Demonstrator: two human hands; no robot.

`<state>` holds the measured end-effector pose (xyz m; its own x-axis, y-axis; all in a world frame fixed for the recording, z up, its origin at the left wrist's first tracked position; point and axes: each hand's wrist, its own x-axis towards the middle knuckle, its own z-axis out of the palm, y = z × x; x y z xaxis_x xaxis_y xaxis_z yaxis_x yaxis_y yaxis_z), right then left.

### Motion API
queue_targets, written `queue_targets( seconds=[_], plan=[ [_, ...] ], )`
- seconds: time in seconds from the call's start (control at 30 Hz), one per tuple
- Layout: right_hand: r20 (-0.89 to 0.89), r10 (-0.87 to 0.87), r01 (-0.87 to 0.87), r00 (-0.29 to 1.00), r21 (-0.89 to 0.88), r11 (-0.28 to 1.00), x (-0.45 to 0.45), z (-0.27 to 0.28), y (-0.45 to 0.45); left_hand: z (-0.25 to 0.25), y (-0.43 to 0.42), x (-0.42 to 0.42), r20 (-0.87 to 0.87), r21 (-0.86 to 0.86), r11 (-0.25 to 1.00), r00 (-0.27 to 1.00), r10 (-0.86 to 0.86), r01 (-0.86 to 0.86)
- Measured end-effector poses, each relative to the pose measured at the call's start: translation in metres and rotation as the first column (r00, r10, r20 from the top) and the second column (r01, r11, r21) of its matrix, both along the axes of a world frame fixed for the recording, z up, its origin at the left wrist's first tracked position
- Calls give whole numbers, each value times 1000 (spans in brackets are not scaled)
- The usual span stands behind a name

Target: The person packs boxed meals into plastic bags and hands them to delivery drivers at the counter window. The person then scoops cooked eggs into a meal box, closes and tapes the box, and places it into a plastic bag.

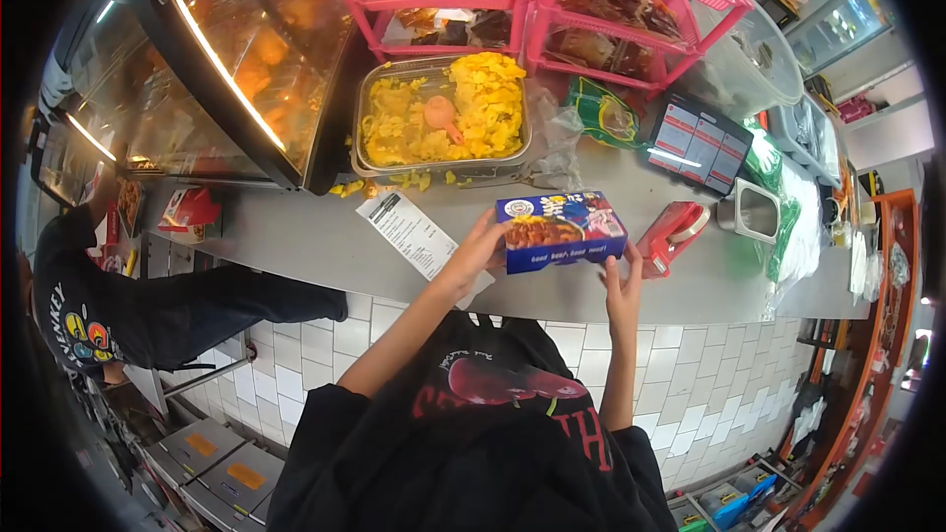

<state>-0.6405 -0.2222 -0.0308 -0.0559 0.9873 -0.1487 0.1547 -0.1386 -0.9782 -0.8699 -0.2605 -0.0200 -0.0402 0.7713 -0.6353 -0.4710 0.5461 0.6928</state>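
Note:
A blue printed cardboard food box (pixel 563 229) is held just above the counter's front edge, its lid closed. My left hand (pixel 477 254) grips its left end, and the fingers partly go out of sight around it. At the lower right corner, my right hand (pixel 624 283) has its thumb and fingers against the box. A long printed receipt (pixel 408 235) lies on the counter left of my left hand. Close to my right hand stands a red tape dispenser (pixel 674 238) with a roll of tape.
Behind the box sits a metal tray (pixel 361 153) of yellow crisp pieces with a pink scoop (pixel 442 116). A glass food warmer (pixel 227 59) is left. Pink racks (pixel 537 10), a tablet (pixel 697 143) and a steel container (pixel 751 209) line the counter. Another person (pixel 99 296) works at far left.

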Motion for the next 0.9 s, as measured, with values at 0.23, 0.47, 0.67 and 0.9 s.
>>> queue_targets(
  seconds=[0.23,0.47,0.67,0.9],
  plan=[
    [393,25,-121,919,223,967,-15,63,49,49,26,-7,-320,188,974,946,-58,123],
    [115,241,-267,964,421,867,-18,32,71,-2,28,5,-891,434,803,328,315,409],
    [77,174,-190,982,427,884,-8,31,91,-4,50,-15,-734,552,767,627,262,326],
    [-28,62,-45,998,396,917,-15,100,62,16,41,-40,-882,305,780,471,15,546]
  ],
)
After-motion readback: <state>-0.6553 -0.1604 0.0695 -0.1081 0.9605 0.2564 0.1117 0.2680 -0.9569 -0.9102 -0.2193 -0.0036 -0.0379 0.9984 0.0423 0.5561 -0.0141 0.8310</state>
